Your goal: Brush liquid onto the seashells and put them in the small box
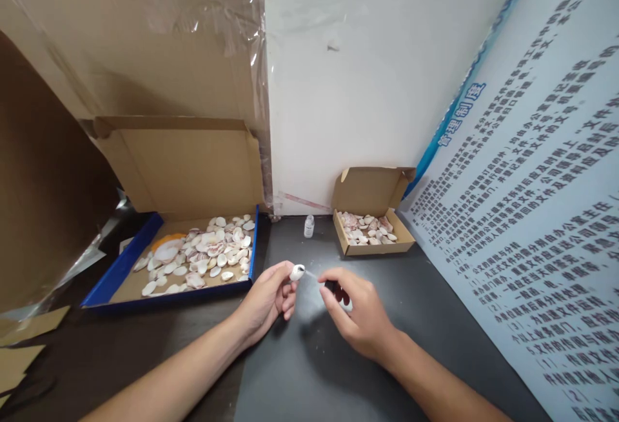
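Observation:
Between the thumb and fingers of my left hand (271, 296) is a small white seashell (297, 272), with a dark opening facing right. My right hand (355, 306) pinches the black cap (331, 286) of a small applicator brush. The brush's thin pale stem (312, 275) points left, its tip at or very near the shell's edge; I cannot tell whether they touch. Behind the hands, a small clear bottle (309, 226) with a white label stands upright and uncapped on the dark table.
To the left lies an open blue-edged cardboard box (167, 296) with many loose shells (213, 244). A smaller open cardboard box (380, 250) of shells stands at the back right. A white wall rises behind, and a printed poster (541, 202) slants along the right.

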`<state>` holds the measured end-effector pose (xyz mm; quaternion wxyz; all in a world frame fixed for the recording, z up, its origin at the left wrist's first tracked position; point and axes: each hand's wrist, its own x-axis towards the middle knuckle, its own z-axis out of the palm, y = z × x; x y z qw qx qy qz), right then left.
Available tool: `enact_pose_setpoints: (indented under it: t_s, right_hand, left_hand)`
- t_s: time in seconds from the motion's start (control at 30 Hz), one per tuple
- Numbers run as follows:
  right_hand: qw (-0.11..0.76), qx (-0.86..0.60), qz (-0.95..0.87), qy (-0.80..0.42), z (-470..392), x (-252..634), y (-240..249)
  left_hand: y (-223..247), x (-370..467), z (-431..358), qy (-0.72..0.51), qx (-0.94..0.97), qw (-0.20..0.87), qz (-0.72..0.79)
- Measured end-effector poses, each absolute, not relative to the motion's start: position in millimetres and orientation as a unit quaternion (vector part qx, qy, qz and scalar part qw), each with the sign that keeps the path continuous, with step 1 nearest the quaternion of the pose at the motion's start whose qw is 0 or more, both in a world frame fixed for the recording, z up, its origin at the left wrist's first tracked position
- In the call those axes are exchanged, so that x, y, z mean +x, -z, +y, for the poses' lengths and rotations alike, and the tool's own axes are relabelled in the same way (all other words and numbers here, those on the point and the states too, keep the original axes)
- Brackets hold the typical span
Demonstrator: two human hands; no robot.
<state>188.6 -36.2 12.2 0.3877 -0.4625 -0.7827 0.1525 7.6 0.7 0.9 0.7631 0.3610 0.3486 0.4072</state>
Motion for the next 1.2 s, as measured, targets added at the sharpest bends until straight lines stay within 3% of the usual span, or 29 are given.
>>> enact_pose_setpoints:
  t_s: [1.2]
  right_hand:
    - [0.38, -0.486, -0.767, -0.176, -34.4, 192.2, -13.6]
  left_hand:
    - [-3.4, 7.5, 1.1, -0.389, 0.39, 0.754, 0.358]
